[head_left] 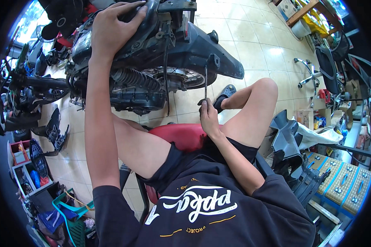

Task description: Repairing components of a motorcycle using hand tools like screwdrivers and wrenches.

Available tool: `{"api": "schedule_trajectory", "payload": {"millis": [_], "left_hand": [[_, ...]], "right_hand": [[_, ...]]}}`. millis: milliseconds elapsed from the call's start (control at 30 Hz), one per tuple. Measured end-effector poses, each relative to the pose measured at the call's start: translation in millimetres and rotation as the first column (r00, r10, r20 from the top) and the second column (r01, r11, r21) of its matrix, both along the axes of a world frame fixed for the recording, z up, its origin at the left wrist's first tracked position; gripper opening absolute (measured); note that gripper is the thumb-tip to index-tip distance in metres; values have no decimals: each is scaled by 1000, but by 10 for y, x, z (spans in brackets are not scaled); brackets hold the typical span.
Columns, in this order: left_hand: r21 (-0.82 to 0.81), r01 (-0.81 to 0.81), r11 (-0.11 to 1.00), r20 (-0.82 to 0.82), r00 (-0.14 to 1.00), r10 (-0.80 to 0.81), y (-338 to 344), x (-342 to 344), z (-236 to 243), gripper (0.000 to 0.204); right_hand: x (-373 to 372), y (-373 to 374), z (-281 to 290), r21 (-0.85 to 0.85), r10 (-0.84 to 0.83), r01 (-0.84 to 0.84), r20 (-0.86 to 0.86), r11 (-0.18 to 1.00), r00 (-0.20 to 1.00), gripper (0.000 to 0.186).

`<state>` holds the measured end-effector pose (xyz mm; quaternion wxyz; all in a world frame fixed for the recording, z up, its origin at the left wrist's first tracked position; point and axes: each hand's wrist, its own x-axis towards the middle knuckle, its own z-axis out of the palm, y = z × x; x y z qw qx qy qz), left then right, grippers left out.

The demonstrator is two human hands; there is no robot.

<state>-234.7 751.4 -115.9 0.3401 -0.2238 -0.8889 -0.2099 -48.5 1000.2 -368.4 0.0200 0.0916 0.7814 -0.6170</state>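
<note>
In front of me stands a partly stripped scooter [136, 88], with its rear spring, wheel and black rear fender [222, 55] showing. My left hand [114, 31] lies on top of the black bodywork, fingers stretched out and thumb apart. My right hand [209, 120] is closed around a long, thin metal tool [206, 84]. Its shaft points up and away, and its far end is at the fender's lower edge by a small bracket. Whether the tip touches there I cannot tell. My fingers hide the tool's handle end.
I sit on a red seat [179, 136]. To the right are loose black plastic panels [286, 140], a patterned tool case [338, 179] and a wheeled chair [327, 70]. Parts bins [31, 177] and a green plastic crate [76, 220] stand at left, with another motorbike [37, 84] beyond.
</note>
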Motion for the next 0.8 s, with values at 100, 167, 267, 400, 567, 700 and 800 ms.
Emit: {"api": "schedule_trajectory", "payload": {"millis": [100,167,267,400,567,700,800], "left_hand": [[49,-24,999,88,996,20,172,127,140,27],[72,-53,996,124,991,43,175,163,165,31],[95,-29,995,37,999,26,111,112,56,27],[350,-87,933,-125,982,138,22,346,-226,25],[635,-360,683,-198,779,595,41,1139,-1452,39],[720,-537,-441,636,764,109,-388,1613,-3772,48],[196,-731,-654,711,565,-418,162,1593,-3224,55]], "right_hand": [[6,6,-9,63,10,-7,-34,998,999,30],[49,-10,45,90,45,-42,-33,995,998,30],[123,-34,91,180,136,-128,-28,975,990,30],[95,-67,161,376,229,-300,223,876,948,30],[27,-11,-200,431,217,-364,352,825,910,34],[-34,-205,-254,335,349,-427,271,840,897,34],[-49,-98,-381,297,352,-429,279,853,893,34]]}}
